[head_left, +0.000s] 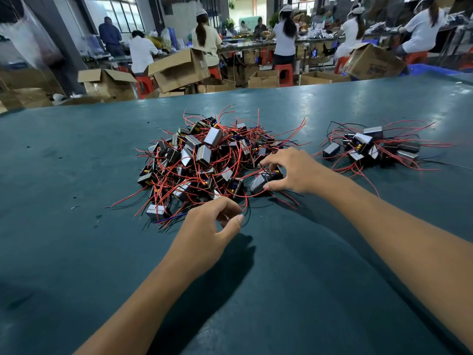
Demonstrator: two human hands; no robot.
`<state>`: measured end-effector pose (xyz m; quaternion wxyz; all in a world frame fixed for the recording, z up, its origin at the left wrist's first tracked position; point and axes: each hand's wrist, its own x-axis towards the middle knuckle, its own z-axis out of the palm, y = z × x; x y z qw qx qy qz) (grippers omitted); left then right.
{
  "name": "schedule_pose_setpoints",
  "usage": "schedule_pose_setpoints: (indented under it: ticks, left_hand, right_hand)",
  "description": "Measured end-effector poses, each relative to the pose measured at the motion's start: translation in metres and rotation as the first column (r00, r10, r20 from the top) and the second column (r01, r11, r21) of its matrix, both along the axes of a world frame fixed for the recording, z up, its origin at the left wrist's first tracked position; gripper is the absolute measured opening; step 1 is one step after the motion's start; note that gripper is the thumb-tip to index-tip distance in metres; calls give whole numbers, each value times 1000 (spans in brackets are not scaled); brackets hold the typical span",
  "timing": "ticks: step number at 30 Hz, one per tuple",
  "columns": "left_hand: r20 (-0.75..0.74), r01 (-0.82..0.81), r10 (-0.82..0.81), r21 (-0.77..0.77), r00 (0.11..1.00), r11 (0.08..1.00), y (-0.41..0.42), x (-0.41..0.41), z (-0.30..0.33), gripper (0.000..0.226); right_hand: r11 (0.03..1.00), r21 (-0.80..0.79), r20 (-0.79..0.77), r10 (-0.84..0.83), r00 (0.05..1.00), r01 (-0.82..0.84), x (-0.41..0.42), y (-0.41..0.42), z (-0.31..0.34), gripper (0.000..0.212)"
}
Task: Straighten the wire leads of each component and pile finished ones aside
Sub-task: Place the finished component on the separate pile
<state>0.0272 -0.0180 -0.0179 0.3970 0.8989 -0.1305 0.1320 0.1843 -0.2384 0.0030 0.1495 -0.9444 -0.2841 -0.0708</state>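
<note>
The right hand [294,170] covers part of a small black block-shaped component [258,183]; the left hand's [212,226] fingertips hide any wire pinched there.

Beyond the green table [332,103], open cartons [179,70] and red stools [285,73] line a long workbench [256,46]; windows [115,11] stand behind it.

I'm on a factory assembly floor. My wide green table [332,252] carries heaps of small wired components [199,160]. Beyond it, workers in white caps [204,34] sit on red plastic stools [285,73] at long benches, with open cardboard boxes [179,69] strewn across the floor between us.
</note>
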Motion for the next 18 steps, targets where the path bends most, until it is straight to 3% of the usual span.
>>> schedule_pose_setpoints:
  ticks: [3,5,8,12,14,18]
  left_hand:
    - [-13,2,-2,6,1000,1000,1,0,0,4]
    - [-22,13,-12,19,1000,1000,1,0,0,3]
    - [-11,25,-25,28,1000,999,2,-1,1,3]
    - [-1,39,-39,29,999,999,0,-2,0,3]
    - [-7,56,-56,46,998,997,-3,-3,-1,2]
    - [-37,87,-88,-15,995,996,-4,-3,-4,2]
  right_hand:
    - [998,-61,42,-9,999,11,0,9,-9,49]
    - [1000,-21,59,0,998,2,-2,8,-11,40]
    - [994,88,90,61,994,-69,-6,2,-4,34]
    - [923,356,92,121,988,-146,-19,-8,16,28]
    - [841,533,23,94,995,-91,-28,-9,25,24]
    - [469,882,-135,164,977,43,-58,-4,40,16]
